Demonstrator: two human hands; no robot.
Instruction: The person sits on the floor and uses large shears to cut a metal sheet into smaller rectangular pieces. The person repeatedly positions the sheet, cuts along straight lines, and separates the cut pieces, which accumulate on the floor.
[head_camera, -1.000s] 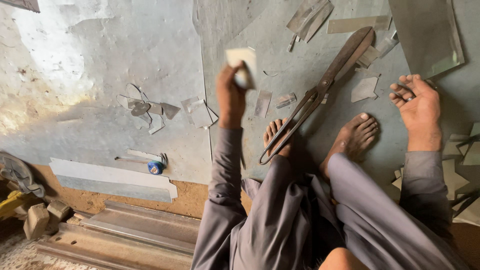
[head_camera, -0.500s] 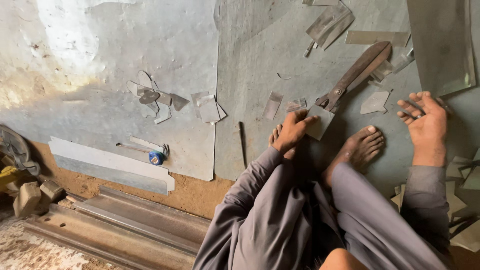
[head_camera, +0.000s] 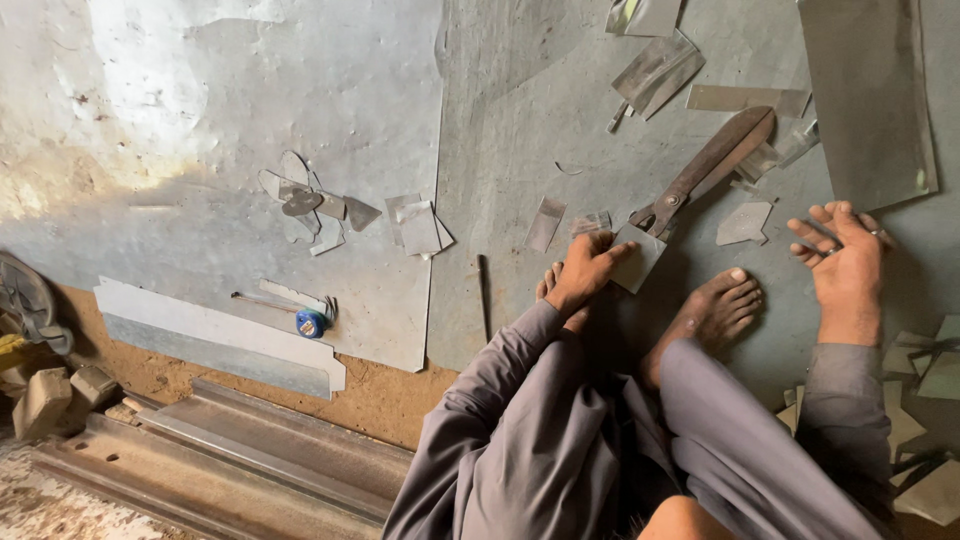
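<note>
Squatting barefoot on a large grey sheet of galvanised metal, a person in grey clothing works among cut scraps, the left hand pinching a small grey four-sided offcut of sheet metal between thumb and fingers. That offcut lies just by the pivot of a pair of long rust-brown iron tin snips, which rest flat on the sheet with the blades pointing away, and just ahead of the toes of the left foot. The fingers of the left hand are curled closed on the piece, gripping its near edge. The right hand lies palm down on the sheet well to the right, fingers spread wide and holding nothing. Risk here looks plain: raw cut edges could slice a fingertip if the offcut slips in the pinch, and the bare right foot sits near loose slivers and the snips' handles. A small blue tape measure lies well apart at the left, beside a pale folded metal strip.
</note>
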